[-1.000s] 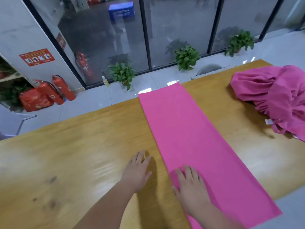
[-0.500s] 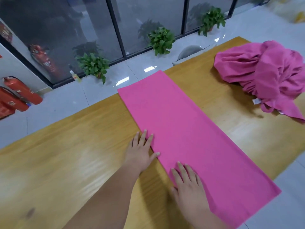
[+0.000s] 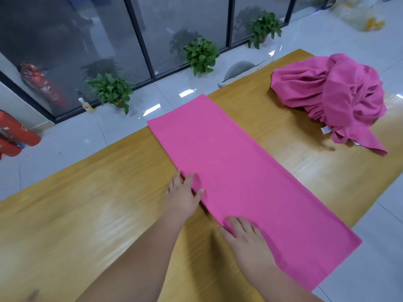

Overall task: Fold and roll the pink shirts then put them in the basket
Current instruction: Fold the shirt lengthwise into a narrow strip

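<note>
**Overhang threatens folds**

Shirt [image 3: 250, 182] lies folded in a strip across the counter [image 3: 87, 214], one end hanging past its right edge. Left hand [image 3: 184, 197] and right hand [image 3: 246, 240] press flat at its side — gripping nothing. That end's weight could drag the folds askew.

Left hand [image 3: 182, 197], right hand [image 3: 246, 240]: bare; forearms [image 3: 139, 258] bare; fingernails [image 3: 201, 190] short.

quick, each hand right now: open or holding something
Left hand: open, flat at the edge of the shirt.
Right hand: open, pressing on the shirt.
</note>
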{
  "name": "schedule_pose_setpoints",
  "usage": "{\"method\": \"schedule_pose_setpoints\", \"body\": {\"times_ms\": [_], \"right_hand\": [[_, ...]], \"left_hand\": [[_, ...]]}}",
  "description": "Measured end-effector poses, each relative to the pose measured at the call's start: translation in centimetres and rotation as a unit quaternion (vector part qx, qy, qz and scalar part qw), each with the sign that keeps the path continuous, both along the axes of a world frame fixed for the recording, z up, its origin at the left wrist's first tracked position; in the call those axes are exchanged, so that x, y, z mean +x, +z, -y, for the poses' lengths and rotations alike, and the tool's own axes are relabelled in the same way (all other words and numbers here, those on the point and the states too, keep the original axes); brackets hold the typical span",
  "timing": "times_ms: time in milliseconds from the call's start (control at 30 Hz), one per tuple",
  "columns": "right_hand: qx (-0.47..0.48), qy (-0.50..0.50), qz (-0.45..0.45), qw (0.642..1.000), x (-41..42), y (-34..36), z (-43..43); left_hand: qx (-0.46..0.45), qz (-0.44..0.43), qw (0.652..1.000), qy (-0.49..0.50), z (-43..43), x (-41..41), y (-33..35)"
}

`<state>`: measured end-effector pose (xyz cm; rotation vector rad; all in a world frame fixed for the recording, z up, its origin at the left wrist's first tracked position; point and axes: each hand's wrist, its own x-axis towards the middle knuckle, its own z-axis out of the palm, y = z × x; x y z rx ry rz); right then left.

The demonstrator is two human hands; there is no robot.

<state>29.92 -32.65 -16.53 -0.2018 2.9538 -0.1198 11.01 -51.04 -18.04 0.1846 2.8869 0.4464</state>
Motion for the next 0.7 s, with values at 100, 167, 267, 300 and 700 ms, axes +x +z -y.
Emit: {"method": "schedule_pose_setpoints", "body": {"times_ms": [100,167,267,300,700], "right_hand": [[-0.017,0.027,-0.028,0.999,-0.3,0.2,-0.2],[-0.040,0.001,-0.019,0.999,-0.6,0.7,-0.5],[-0.078,-0.037,-0.037,0.996,-1.0,2.8,-0.8],[-0.083,-0.038,-0.055,0.994,-1.0,3.5,-0.9],[-0.128,-0.019,0.077,0.989,1.3,2.5,0.5]], "left_hand": [[0.038,-0.001,0.998,0.049,-0.5,-1.6,0.1],[0.121,0.015,0.986,0.112,-0.9,-2.8,0.4],[0.217,0.057,0.956,0.190,-1.3,-4.5,1.4],[0.233,0.070,0.948,0.206,-1.4,-5.1,1.6],[0.293,0.126,0.915,0.248,2.9,-2.6,1.3]]}}
